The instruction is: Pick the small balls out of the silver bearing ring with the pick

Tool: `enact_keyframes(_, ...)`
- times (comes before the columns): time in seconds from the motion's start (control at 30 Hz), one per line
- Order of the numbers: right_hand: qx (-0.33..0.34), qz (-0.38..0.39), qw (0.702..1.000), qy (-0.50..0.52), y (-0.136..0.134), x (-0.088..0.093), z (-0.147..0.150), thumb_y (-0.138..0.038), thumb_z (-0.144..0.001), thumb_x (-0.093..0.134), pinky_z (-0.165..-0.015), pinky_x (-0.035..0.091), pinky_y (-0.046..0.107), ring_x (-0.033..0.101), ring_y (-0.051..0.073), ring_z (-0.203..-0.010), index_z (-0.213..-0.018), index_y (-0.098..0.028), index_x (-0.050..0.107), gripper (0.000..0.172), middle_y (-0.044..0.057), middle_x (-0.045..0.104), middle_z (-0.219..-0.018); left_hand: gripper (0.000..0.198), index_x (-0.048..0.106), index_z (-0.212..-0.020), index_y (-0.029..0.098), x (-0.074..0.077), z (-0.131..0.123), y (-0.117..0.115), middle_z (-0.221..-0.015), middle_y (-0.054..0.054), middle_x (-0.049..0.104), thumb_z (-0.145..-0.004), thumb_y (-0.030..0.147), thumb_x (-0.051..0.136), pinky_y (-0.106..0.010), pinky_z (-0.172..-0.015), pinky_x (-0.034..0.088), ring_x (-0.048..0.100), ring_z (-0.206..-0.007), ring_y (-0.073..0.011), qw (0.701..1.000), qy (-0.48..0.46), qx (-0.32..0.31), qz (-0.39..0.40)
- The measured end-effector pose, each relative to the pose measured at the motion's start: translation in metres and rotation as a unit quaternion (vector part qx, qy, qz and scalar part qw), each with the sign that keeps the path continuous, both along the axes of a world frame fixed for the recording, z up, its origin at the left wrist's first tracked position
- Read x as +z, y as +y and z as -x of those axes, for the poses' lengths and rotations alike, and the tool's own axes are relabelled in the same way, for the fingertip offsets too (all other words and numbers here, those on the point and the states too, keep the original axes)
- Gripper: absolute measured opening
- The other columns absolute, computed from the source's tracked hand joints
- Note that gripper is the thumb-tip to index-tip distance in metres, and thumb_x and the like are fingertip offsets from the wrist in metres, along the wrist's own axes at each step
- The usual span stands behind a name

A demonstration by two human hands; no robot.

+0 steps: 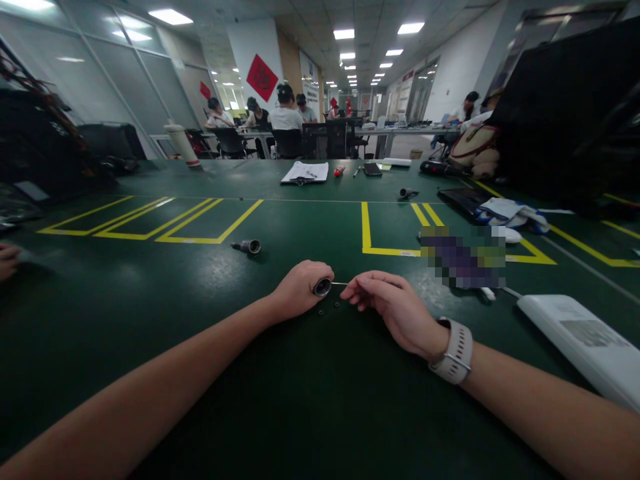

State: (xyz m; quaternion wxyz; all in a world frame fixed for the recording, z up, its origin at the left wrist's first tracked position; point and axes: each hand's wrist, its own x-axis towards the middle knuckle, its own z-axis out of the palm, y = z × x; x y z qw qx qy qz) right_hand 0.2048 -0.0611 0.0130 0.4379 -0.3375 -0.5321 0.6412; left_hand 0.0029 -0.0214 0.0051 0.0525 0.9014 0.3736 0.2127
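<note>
From here, the left hand (pixel 300 288) is gripping a socket (pixel 323 287), the right hand (pixel 387 303) is pinching a rod (pixel 339 284) pointing at it, and two loose rings (pixel 337 305) are lying just nearside; the work is seemingly looking unfinished.

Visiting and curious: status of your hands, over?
Left hand gripping dark cylindrical metal socket. Right hand holding thin silvery rod beside it. Two tiny dark metallic rings close by.
</note>
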Motion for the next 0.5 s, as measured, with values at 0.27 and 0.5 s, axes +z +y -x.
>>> enact_keyframes(0.27, -0.021, -0.190, 0.963, -0.191, -0.016, 0.011, 0.003, -0.023, -0.087, 0.051, -0.072, 0.043, 0.033, 0.058, 0.017, -0.078, -0.084, -0.018, 0.068, 0.018, 0.004, 0.064, -0.081, 0.011, 0.052, -0.069, 0.016, 0.001, -0.003, -0.001, -0.065, -0.001, 0.054, -0.079, 0.015, 0.047, -0.028, -0.061, 0.034, 0.050, -0.063, -0.0150, 0.997, 0.064, 0.013, -0.039)
enact_keyframes(0.5, 0.005, -0.032, 0.999, -0.019, -0.002, 0.000, 0.000, -0.027, -0.086, 0.053, -0.070, 0.044, 0.032, 0.058, 0.017, -0.078, -0.081, -0.017, 0.068, 0.019, 0.005, 0.067, -0.084, 0.011, 0.051, -0.069, 0.016, 0.003, -0.002, -0.002, -0.066, 0.000, 0.054, -0.077, 0.011, 0.045, -0.027, -0.062, 0.034, 0.049, -0.062, -0.0139, 0.998, 0.057, 0.005, -0.030)
